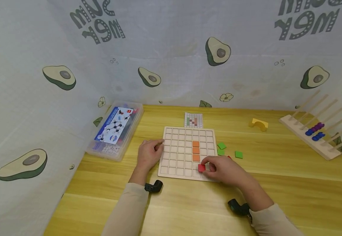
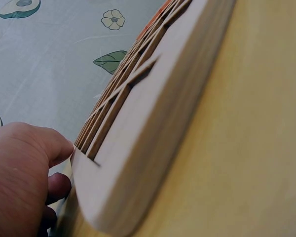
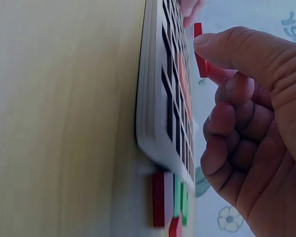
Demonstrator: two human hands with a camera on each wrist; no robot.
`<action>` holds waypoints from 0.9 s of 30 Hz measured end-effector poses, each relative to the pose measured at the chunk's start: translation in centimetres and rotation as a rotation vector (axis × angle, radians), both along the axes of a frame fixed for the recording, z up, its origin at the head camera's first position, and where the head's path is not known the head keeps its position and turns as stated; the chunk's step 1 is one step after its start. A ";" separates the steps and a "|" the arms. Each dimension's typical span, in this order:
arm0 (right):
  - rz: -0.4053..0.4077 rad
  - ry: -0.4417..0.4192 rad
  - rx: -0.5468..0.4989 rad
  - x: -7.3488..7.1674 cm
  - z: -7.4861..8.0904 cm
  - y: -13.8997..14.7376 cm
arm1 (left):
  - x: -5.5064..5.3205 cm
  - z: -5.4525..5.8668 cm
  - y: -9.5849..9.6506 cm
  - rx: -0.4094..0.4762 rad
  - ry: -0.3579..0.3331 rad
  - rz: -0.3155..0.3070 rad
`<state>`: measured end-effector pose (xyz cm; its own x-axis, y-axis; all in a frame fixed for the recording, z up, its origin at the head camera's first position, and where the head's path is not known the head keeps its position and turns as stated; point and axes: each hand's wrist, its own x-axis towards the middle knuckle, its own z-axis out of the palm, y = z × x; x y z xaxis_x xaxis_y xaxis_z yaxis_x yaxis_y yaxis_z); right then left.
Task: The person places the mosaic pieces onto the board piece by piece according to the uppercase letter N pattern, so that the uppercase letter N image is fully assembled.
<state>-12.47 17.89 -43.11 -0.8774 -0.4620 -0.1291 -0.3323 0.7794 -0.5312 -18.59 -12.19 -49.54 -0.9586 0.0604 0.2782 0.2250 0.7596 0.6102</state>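
Observation:
A square wooden grid board (image 1: 180, 133) lies on the table with three orange tiles (image 1: 196, 150) in one column. My right hand (image 1: 225, 169) pinches a red square tile (image 3: 201, 52) between thumb and index finger, over the board's lower right part. In the right wrist view the tile is tilted up above the grid, and the other fingers are curled. My left hand (image 1: 149, 153) rests at the board's left edge; in the left wrist view its thumb (image 2: 54, 143) touches that edge. Behind the board lies a small printed card (image 1: 193, 120) with a coloured grid pattern.
Several green tiles (image 1: 238, 154) and red ones (image 3: 159, 200) lie right of the board. A clear plastic case (image 1: 115, 129) stands at the left. A yellow arch block (image 1: 259, 124) and a peg rack (image 1: 309, 136) with blue and purple beads stand at the right.

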 end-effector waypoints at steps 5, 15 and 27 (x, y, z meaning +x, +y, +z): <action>-0.009 -0.004 -0.004 -0.3 -0.2 -1.0 | 0.0 0.0 0.0 0.002 0.013 0.002; -0.032 -0.006 0.020 -0.9 -0.9 -1.9 | 0.1 0.2 0.0 -0.015 0.014 0.005; -0.047 -0.009 0.020 -1.2 -1.1 -2.0 | 0.1 0.1 0.1 -0.018 -0.002 0.007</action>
<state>-13.71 15.90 -44.24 -0.8969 -0.4175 -0.1458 -0.2902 0.8045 -0.5182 -18.50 -12.14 -49.42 -0.9597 0.0586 0.2748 0.2181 0.7720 0.5970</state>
